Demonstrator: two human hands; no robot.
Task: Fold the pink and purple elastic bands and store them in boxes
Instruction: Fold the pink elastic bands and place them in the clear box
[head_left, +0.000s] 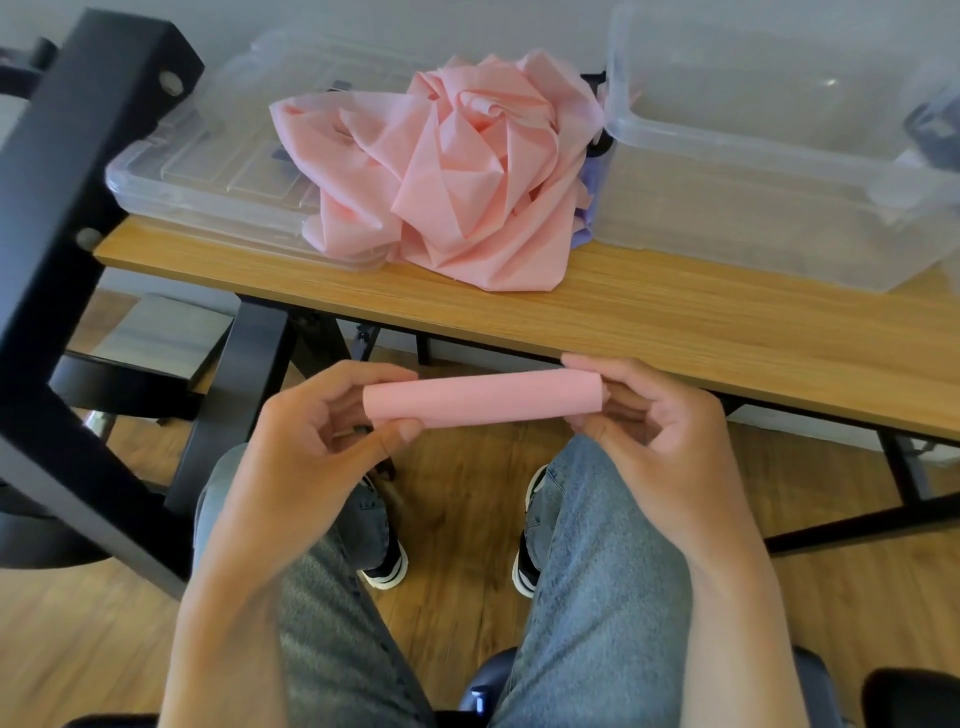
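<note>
A pink elastic band rolled into a tight cylinder (480, 397) lies level between my hands, below the table's front edge and above my lap. My left hand (317, 431) pinches its left end between thumb and fingers. My right hand (649, 415) grips its right end the same way. A loose heap of pink bands (447, 171) sits on the wooden table (675, 322). A bit of purple band (589, 208) peeks out at the heap's right side. A clear open box (779, 208) stands right of the heap.
A clear flat lid or shallow box (208, 171) lies at the table's left, partly under the pink heap. A black metal frame (78, 208) rises at the left. My legs in jeans and the wooden floor are below.
</note>
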